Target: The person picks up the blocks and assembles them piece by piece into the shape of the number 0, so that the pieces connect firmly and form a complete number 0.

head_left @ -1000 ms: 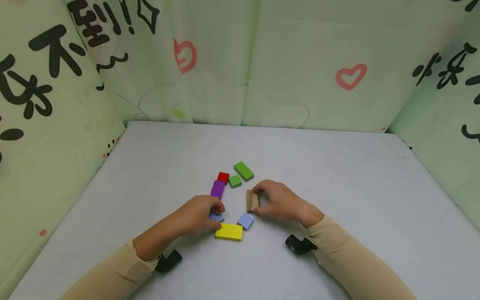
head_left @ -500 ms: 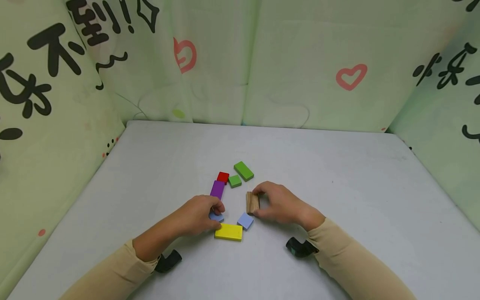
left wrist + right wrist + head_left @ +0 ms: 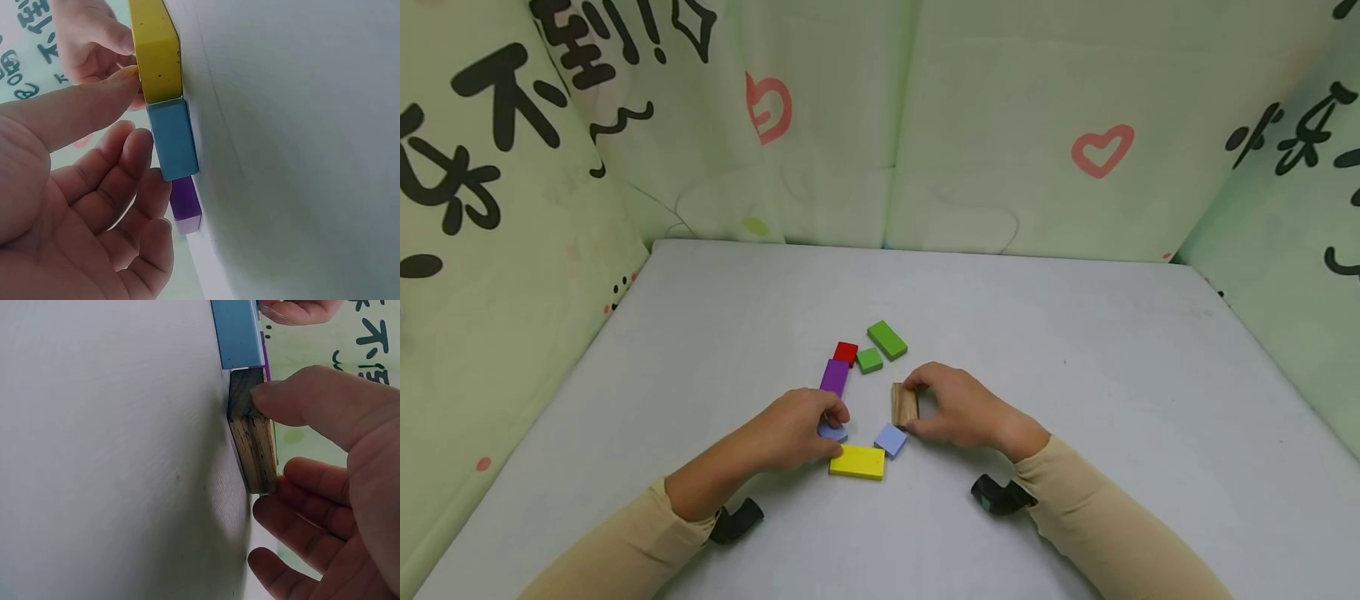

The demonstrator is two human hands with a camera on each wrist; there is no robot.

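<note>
My right hand (image 3: 958,404) pinches a wood-grain block (image 3: 904,406) end to end, thumb on its near end and fingertips at its far end. A light blue block (image 3: 891,440) lies right at the near end of the wood-grain one. My left hand (image 3: 797,429) rests its thumb at the left end of a yellow block (image 3: 857,462). Its other fingers hang loosely bent beside a second light blue block (image 3: 173,139), partly hidden in the head view. Beyond that block lies a purple block (image 3: 834,376), its near end covered by the left fingers.
A red block (image 3: 846,353) lies at the purple block's far end, with a small green block (image 3: 870,361) beside it. A longer green block (image 3: 887,340) sits slanted behind them. The white table (image 3: 1075,333) is walled by printed fabric (image 3: 985,125).
My right hand has drawn the wood-grain block slightly toward me, closer to the right-hand light blue block. My left hand and the other blocks hold their places.
</note>
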